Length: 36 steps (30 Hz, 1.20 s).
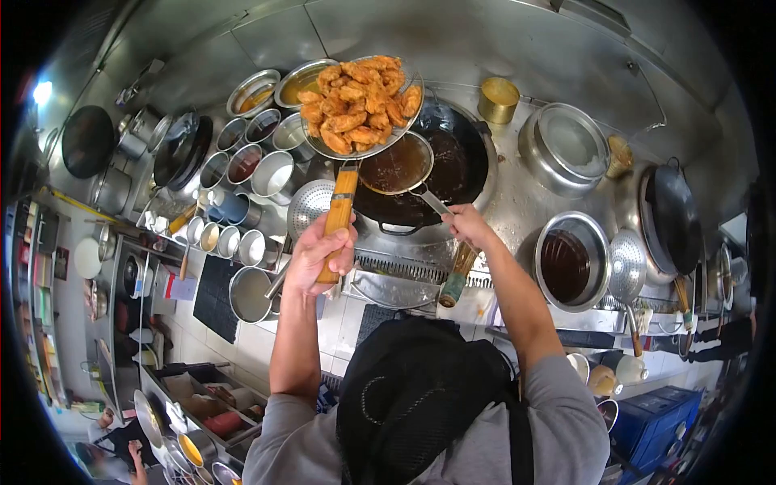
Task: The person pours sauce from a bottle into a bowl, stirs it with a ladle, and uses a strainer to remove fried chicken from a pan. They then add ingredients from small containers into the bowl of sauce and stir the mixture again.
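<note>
Over steel bench [511,212]'s near edge, gripping strainer [343,198] with left hand [323,252], skimmer [436,202] with right hand [469,225]; possible spill of heaped fried chicken wings [356,101] into wok [478,162] through tilting.

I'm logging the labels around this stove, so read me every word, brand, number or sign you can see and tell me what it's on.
No text is readable.
Packages on the far-left shelf: too small and blurred to read.
Blue crate: no readable marking.
Wok and wooden handle: no lettering visible.

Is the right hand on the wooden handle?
No, the left hand holds the wooden handle; the right hand holds a metal handle.
</note>
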Each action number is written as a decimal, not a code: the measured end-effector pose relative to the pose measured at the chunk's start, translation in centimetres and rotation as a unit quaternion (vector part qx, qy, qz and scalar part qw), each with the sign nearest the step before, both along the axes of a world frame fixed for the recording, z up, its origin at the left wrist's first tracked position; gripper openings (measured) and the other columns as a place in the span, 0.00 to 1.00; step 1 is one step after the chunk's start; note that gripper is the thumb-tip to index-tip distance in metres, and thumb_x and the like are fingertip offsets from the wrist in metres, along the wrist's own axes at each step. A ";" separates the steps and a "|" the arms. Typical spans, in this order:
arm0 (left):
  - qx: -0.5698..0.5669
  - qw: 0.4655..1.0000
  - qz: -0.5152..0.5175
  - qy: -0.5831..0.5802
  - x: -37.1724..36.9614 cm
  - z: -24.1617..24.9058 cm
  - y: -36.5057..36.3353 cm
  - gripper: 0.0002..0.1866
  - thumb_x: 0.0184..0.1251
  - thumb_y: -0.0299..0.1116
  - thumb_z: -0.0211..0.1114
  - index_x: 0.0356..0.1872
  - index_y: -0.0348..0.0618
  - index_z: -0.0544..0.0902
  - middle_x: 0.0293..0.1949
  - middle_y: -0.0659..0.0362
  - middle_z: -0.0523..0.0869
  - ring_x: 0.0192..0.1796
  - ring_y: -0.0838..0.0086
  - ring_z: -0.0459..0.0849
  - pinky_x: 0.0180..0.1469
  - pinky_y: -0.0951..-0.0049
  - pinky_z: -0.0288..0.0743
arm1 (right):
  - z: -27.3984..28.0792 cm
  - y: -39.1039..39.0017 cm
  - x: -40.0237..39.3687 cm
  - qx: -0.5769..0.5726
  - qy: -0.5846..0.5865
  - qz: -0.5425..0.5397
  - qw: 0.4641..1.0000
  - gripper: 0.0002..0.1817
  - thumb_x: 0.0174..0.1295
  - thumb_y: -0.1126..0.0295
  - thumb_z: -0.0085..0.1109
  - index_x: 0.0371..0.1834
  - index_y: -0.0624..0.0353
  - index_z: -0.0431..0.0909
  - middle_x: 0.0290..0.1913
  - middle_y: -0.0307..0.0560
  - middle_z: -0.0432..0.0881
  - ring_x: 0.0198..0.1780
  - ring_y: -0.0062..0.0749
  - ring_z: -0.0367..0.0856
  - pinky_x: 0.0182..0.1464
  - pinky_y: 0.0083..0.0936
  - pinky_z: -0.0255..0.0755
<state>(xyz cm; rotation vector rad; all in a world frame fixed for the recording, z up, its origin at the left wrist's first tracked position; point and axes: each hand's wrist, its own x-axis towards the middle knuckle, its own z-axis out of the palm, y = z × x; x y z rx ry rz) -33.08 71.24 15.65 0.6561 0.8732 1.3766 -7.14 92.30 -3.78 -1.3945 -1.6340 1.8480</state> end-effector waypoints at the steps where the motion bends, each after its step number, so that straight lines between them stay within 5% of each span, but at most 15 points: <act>1: 0.005 1.000 0.003 -0.006 0.1 -0.4 0.1 0.21 0.71 0.27 0.62 0.62 0.33 0.71 0.35 0.58 0.78 0.18 0.86 0.69 0.21 0.81 0.65 | 0.1 -0.3 -0.2 -0.014 0.006 -0.003 1.000 0.13 0.68 0.67 0.61 0.50 0.64 0.83 0.21 0.40 0.76 0.19 0.20 0.71 0.21 0.23 0.64; 9: -0.016 1.000 0.004 -0.002 -0.4 -3.3 -0.4 0.19 0.70 0.27 0.62 0.59 0.36 0.69 0.35 0.57 0.78 0.20 0.82 0.70 0.24 0.76 0.68 | 0.9 -1.4 0.9 -0.004 0.039 -0.082 0.996 0.17 0.68 0.65 0.62 0.56 0.62 0.81 0.22 0.41 0.76 0.18 0.21 0.71 0.21 0.23 0.65; 11: -0.015 1.000 0.013 0.008 -0.6 -3.4 -0.9 0.19 0.70 0.27 0.62 0.59 0.36 0.69 0.34 0.57 0.77 0.20 0.81 0.70 0.24 0.75 0.68 | 0.4 -0.4 2.2 0.084 -0.037 -0.096 0.991 0.22 0.67 0.64 0.62 0.61 0.62 0.79 0.25 0.44 0.80 0.21 0.23 0.76 0.24 0.26 0.70; 12: -0.017 1.000 0.012 0.005 -0.8 -3.4 -1.0 0.19 0.70 0.27 0.62 0.59 0.36 0.69 0.34 0.57 0.77 0.20 0.81 0.70 0.24 0.75 0.68 | 1.6 -0.1 2.9 0.125 -0.082 -0.070 0.986 0.26 0.67 0.63 0.61 0.66 0.61 0.76 0.31 0.55 0.86 0.31 0.36 0.87 0.33 0.36 0.79; 13: -0.019 1.000 0.015 0.007 -1.0 -3.6 -1.2 0.19 0.70 0.27 0.62 0.59 0.36 0.69 0.34 0.57 0.77 0.20 0.82 0.70 0.24 0.76 0.68 | 1.2 0.7 3.8 0.123 -0.086 -0.070 0.986 0.26 0.67 0.63 0.61 0.66 0.61 0.76 0.31 0.55 0.86 0.31 0.36 0.87 0.33 0.36 0.79; 15: -0.022 1.000 0.017 0.007 -1.3 -3.7 -1.6 0.19 0.71 0.27 0.61 0.59 0.37 0.69 0.33 0.57 0.77 0.20 0.82 0.70 0.23 0.76 0.68 | 0.4 2.0 5.4 0.430 -0.219 -0.097 0.870 0.23 0.67 0.62 0.59 0.63 0.58 0.77 0.37 0.64 0.87 0.41 0.53 0.89 0.45 0.49 0.81; 18: -0.024 0.999 0.024 0.013 -1.8 -3.8 -2.0 0.19 0.71 0.27 0.61 0.59 0.37 0.69 0.33 0.57 0.77 0.19 0.82 0.70 0.23 0.77 0.68 | 9.4 0.6 6.0 0.338 -0.347 -0.103 0.869 0.20 0.68 0.60 0.56 0.59 0.57 0.79 0.45 0.67 0.86 0.50 0.63 0.84 0.56 0.55 0.77; 24: -0.019 0.999 0.019 0.019 -3.1 -4.1 -2.6 0.19 0.71 0.27 0.61 0.59 0.36 0.69 0.33 0.57 0.77 0.19 0.82 0.71 0.23 0.78 0.69 | 10.6 2.7 9.2 0.329 -0.478 -0.017 0.814 0.18 0.68 0.60 0.54 0.56 0.57 0.80 0.48 0.69 0.84 0.55 0.64 0.82 0.60 0.52 0.74; 31: -0.016 0.999 0.021 0.029 -4.0 -4.0 -3.1 0.20 0.71 0.28 0.61 0.59 0.34 0.68 0.33 0.57 0.76 0.19 0.81 0.72 0.22 0.77 0.69 | 6.4 -0.4 11.8 0.362 -0.371 0.086 0.851 0.19 0.65 0.64 0.55 0.56 0.59 0.83 0.49 0.72 0.83 0.54 0.64 0.82 0.62 0.49 0.74; 36: -0.019 0.999 0.021 0.025 -4.2 -3.7 -3.3 0.20 0.70 0.28 0.62 0.59 0.34 0.68 0.33 0.57 0.77 0.19 0.81 0.72 0.22 0.77 0.69 | 6.3 -5.6 7.6 0.248 -0.295 0.057 0.921 0.20 0.64 0.65 0.57 0.58 0.58 0.82 0.49 0.70 0.84 0.54 0.62 0.83 0.61 0.45 0.74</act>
